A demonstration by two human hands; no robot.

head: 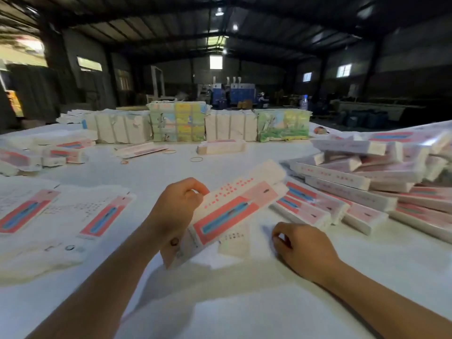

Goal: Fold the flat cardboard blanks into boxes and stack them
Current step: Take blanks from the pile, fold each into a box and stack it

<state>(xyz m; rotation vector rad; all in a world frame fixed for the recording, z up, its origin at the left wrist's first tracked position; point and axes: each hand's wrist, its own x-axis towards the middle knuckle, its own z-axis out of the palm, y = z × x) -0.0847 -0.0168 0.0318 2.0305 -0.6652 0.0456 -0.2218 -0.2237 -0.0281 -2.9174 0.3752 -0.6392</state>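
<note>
The right hand (pixel 302 248) rests on the surface (pixel 244 309), fingers curled, holding nothing. The left hand (pixel 179 204) pinches a part-folded blank (pixel 230 211), raised just above the surface; its long axis runs from near-left to far-right. Flat blanks (pixel 61 216) lie unfolded at left. Many finished boxes (pixel 367 187) sit heaped, not neatly stacked, at right. Bundles (pixel 190 123) stand beyond.
</note>
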